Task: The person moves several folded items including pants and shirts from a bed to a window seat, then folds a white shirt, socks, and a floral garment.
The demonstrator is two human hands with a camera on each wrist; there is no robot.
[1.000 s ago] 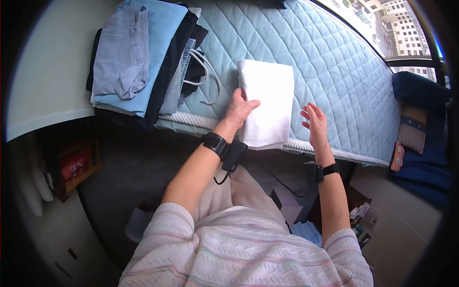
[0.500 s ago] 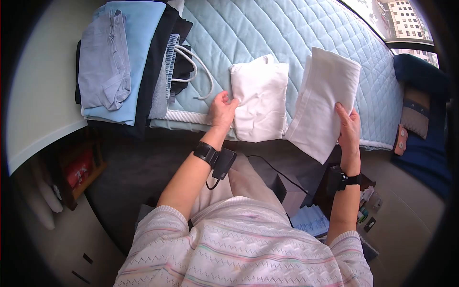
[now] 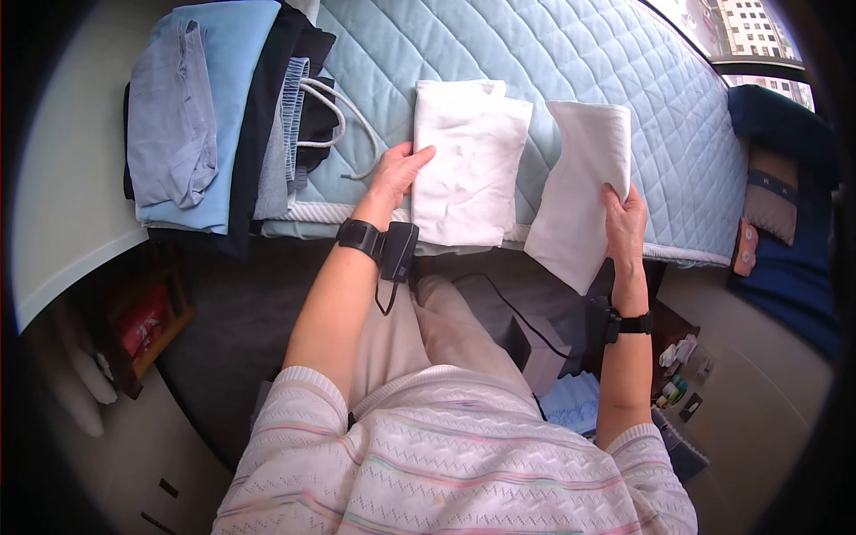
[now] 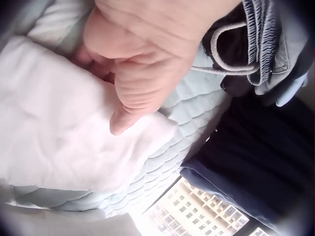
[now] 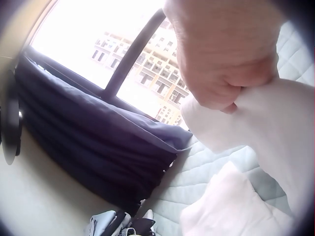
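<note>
A folded white cloth (image 3: 468, 165) lies near the front edge of the bed. At its left edge, my left hand (image 3: 395, 181) pinches it with the thumb on top; in the left wrist view the fingers go out of sight at the cloth's edge. My right hand (image 3: 626, 221) grips a second white cloth (image 3: 580, 178) by its right side, thumb over the fabric. This one is tilted, its lower corner pointing down past the bed's edge. In the right wrist view, the gripped cloth (image 5: 275, 123) hangs from the fingers above the other.
A pile of folded clothes (image 3: 201, 116), blue, grey and black, sits on the left of the quilted mattress (image 3: 678, 152), a white drawstring (image 3: 357, 120) trailing from it. At the right are a dark blue curtain (image 3: 794, 276) and a small cushion (image 3: 771, 209). A box (image 3: 539, 352) stands below.
My right hand, earlier bare and beside a single white stack, took hold of a white cloth and carried it right. My left thumb now lies over the remaining cloth.
</note>
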